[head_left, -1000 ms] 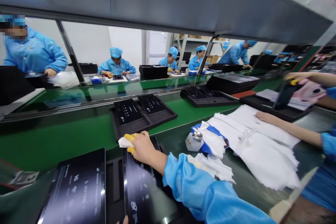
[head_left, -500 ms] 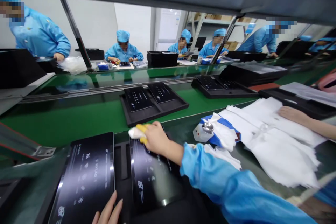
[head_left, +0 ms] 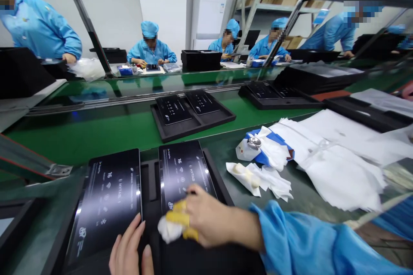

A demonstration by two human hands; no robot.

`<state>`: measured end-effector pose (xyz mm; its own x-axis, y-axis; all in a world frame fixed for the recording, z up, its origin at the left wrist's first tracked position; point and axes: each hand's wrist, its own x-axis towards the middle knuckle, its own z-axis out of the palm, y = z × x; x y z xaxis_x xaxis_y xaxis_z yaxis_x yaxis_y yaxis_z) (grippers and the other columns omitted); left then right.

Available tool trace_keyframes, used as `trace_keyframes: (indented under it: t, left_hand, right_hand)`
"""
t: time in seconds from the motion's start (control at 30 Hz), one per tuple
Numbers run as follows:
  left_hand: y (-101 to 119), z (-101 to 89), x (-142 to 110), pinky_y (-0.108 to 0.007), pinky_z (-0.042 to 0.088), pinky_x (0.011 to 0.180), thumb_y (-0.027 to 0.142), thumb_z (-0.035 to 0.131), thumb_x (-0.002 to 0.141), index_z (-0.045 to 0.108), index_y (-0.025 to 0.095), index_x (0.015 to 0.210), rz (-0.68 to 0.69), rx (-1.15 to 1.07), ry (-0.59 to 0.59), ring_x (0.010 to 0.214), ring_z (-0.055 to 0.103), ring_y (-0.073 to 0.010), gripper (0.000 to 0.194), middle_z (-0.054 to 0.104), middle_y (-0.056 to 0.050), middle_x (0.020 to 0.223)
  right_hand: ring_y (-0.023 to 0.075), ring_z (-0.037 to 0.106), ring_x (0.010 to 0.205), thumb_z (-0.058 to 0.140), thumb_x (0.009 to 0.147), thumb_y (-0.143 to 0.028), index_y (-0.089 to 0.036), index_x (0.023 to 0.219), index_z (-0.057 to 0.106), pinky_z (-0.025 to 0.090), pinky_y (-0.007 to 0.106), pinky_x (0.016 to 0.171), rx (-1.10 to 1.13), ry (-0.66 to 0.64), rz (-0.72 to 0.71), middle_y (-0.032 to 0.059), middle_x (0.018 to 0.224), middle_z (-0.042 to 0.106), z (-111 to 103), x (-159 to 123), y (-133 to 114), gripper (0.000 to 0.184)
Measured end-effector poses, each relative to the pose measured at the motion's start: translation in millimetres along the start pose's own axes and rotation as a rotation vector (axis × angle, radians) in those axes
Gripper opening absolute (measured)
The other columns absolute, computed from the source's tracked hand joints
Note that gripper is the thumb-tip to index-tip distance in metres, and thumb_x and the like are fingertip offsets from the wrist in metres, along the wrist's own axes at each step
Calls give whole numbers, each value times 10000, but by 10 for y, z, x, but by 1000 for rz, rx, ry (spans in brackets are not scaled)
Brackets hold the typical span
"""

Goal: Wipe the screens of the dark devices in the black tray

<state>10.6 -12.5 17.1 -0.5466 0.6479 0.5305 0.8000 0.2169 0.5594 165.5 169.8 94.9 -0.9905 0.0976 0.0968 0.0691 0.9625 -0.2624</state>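
Right hand: I see the right hand (head_left: 206,219) closed around a small white wipe (head_left: 169,230); the fingers wear yellow finger cots (head_left: 180,219), and they press the wipe on the lower end of the right panel.
Left hand: the left hand (head_left: 129,251) lies flat with the fingers together at the bottom edge of the picture; the fingertips touch the lower right corner of the left panel. It holds nothing.
Right panel: a dark glossy panel (head_left: 183,172) with white printed icons; it lies in the right slot of the near tray, and the right hand covers its lower part.
Left panel: a second dark panel (head_left: 108,200) of the same kind lies in the left slot, just beside the first one.
Near tray: a black tray (head_left: 149,189) holds both panels, directly in front of me on the bench.
Belt: a green conveyor belt (head_left: 97,131) runs behind the near tray; on it stands another black tray (head_left: 192,116) with two smaller dark panels.
Right side of bench: a crumpled white cloth (head_left: 258,178) lies near the tray, behind it a small white bottle (head_left: 247,150) with metal cap, and a pile of white sheets (head_left: 338,154).
Background: people in blue coats and caps (head_left: 150,49) sit at the far tables.
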Motion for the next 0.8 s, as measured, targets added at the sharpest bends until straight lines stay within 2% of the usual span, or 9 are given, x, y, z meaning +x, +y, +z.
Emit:
trace_keyframes:
  t: [0.1, 0.17, 0.3, 0.43, 0.5, 0.6, 0.67, 0.73, 0.8]
  left_hand:
    - [25, -80, 13, -506, 295, 1153, 272, 405, 958, 458, 267, 1335, -32, -25, -65, 1324, 476, -264, 381, 551, -117, 1382]
    - [18, -115, 17, -505, 284, 1164, 294, 401, 960, 469, 260, 1329, -52, -20, -100, 1317, 483, -258, 377, 547, -114, 1395]
    - [-19, -107, 5, -469, 242, 1193, 265, 390, 955, 510, 248, 1291, -6, 17, -132, 1277, 519, -226, 357, 582, -96, 1368]
    - [-24, -17, -19, -433, 254, 1173, 179, 402, 926, 573, 276, 1208, 178, 36, -130, 1235, 563, -200, 343, 682, -46, 1257]
    - [-6, 24, -28, -445, 265, 1155, 151, 399, 916, 583, 290, 1191, 241, 47, -127, 1220, 579, -206, 359, 720, -23, 1202]
    - [34, 43, -32, -476, 270, 1136, 134, 406, 912, 563, 282, 1227, 291, 93, -159, 1227, 580, -228, 382, 737, -27, 1185]
    - [60, 33, -28, -489, 276, 1122, 119, 423, 906, 540, 275, 1261, 317, 141, -171, 1223, 585, -239, 406, 739, -39, 1191]
    - [76, 26, -25, -487, 282, 1113, 109, 433, 901, 528, 281, 1273, 330, 175, -174, 1204, 601, -238, 421, 739, -34, 1198]
    - [76, 39, -28, -487, 279, 1119, 126, 438, 901, 529, 291, 1265, 337, 188, -171, 1183, 620, -243, 409, 739, -15, 1202]
  right_hand:
    - [259, 603, 1120, 607, 924, -265, -179, 1382, 555, 295, 450, 1032, -86, 87, 274, 129, 1219, 679, -233, 338, 437, 469]
    - [276, 571, 1176, 597, 939, -264, -150, 1393, 544, 295, 454, 1031, -115, 163, 397, 159, 1277, 647, -253, 402, 564, 471]
    - [267, 594, 1130, 608, 896, -235, -206, 1414, 525, 312, 449, 1035, -56, 137, 205, 138, 1304, 646, -6, -21, 235, 525]
    - [226, 642, 1030, 598, 891, -260, -311, 1390, 545, 253, 457, 1117, 79, 53, 41, 64, 1276, 678, 131, -626, -205, 504]
    - [211, 646, 1040, 600, 906, -284, -318, 1389, 545, 214, 460, 1148, 129, 129, 87, 45, 1267, 685, 48, -720, -192, 487]
    - [234, 611, 1145, 621, 916, -300, -252, 1409, 538, 250, 453, 1131, 51, 311, 374, 88, 1298, 664, -144, -573, 94, 502]
    - [260, 595, 1170, 630, 917, -290, -210, 1412, 543, 276, 464, 1115, -35, 322, 537, 127, 1308, 651, -200, -412, 287, 509]
    - [272, 588, 1175, 622, 919, -266, -193, 1413, 543, 274, 480, 1113, -66, 281, 572, 148, 1318, 641, -151, -315, 328, 506]
    - [269, 576, 1189, 604, 917, -253, -196, 1417, 532, 260, 479, 1116, -39, 259, 487, 144, 1330, 634, -27, -323, 185, 509]
